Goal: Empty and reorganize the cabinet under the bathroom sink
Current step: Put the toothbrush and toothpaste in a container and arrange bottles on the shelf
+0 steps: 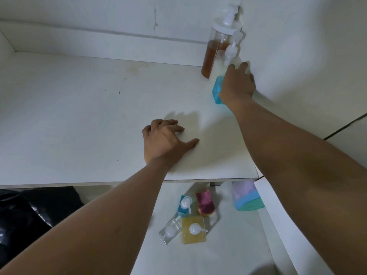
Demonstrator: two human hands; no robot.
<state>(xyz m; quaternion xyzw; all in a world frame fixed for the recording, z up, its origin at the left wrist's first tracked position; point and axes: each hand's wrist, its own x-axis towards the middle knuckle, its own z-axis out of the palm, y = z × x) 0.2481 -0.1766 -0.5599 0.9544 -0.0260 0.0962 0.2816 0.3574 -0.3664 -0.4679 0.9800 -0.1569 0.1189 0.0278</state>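
Fingers of the right hand (237,84) are wrapped in a closed grip around a blue pump bottle (216,90) at the back right corner of the cabinet shelf (79,116), just beside a tall amber pump bottle (210,56). The left hand (164,141) is pressed flat on the shelf with fingers spread, holding nothing. Below, a yellow bottle (192,229), a clear bottle (168,233) and a small blue bottle (183,205) are seen on the floor (218,255).
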